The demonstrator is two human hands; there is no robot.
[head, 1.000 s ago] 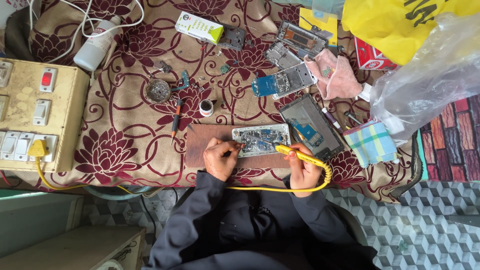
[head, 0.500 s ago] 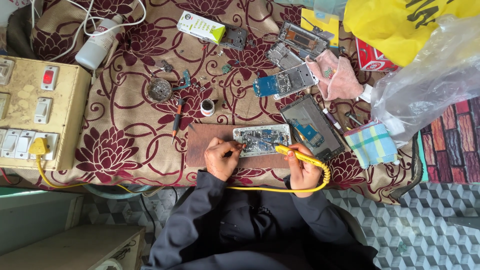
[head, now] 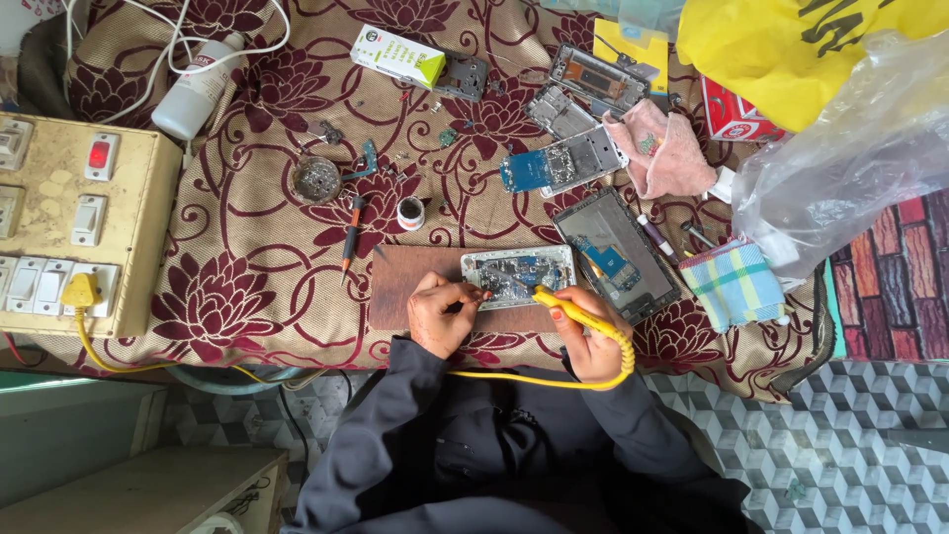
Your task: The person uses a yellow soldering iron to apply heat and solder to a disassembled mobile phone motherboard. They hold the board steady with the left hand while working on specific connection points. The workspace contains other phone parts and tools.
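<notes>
Right hand (head: 591, 341) is closed around a yellow soldering iron (head: 571, 311), tip set on the phone circuit board (head: 517, 274). Left hand (head: 440, 314) is pinched on a thin tool touching the board's left edge. Board lies on a brown mat (head: 410, 282), opened phone frame (head: 615, 252) just beside

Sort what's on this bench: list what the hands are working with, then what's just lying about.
In hand:
- left hand, steadying the opened phone
- right hand, gripping the yellow soldering iron
- brown work mat

Lying about:
- orange screwdriver
- white bottle
- pink cloth
- checked cloth
- switchboard
</notes>
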